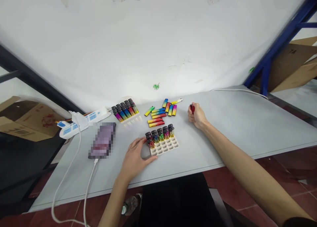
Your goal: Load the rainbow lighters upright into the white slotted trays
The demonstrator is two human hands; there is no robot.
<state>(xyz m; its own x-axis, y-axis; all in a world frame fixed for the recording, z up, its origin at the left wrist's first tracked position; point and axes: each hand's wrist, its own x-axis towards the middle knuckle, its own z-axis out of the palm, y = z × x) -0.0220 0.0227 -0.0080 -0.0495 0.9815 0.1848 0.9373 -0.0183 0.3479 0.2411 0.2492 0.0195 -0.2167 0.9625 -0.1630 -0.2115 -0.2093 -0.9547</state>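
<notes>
My right hand is closed in a fist around a red lighter, raised at the right of the loose lighters; only the lighter's end shows. With thumb and fingers, my left hand spans the left side of a white slotted tray and grips it. Upright lighters with black tops fill the tray's back slots and part of its left side; the front slots there are bare. Behind the tray, several loose metallic lighters in rainbow colours lie flat on the table.
A second tray packed with lighters stands at the back left. Near it are a phone on a white charging cable and a white power strip. The table meets a white wall; cardboard boxes flank it.
</notes>
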